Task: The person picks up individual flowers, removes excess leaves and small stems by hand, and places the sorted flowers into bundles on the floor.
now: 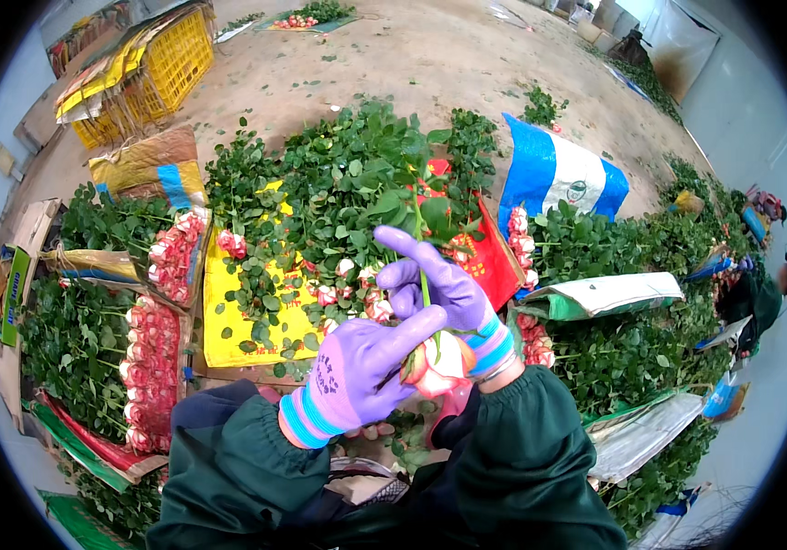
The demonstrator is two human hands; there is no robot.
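Note:
Both my hands wear purple gloves with blue-striped cuffs and meet around one cut rose. The pink and white rose point(439, 366) points towards me, its green stem and leaves running away from me. My left hand point(373, 361) is closed at the rose, just below its bloom. My right hand point(441, 282) has the stem across its fingers, the index finger stretched out; how firmly it grips cannot be told. Beyond them, leafy rose stems point(338, 172) lie heaped over a yellow sheet point(228, 323) and a red sheet point(500, 265).
Rose bundles point(153, 371) lie in rows at the left, divided by woven sacks. More stems point(627, 350) fill the right, with a blue and white sack point(565, 168) upright. A yellow crate point(177, 62) stands at the back left. A person in dark clothing point(755, 302) is at the far right.

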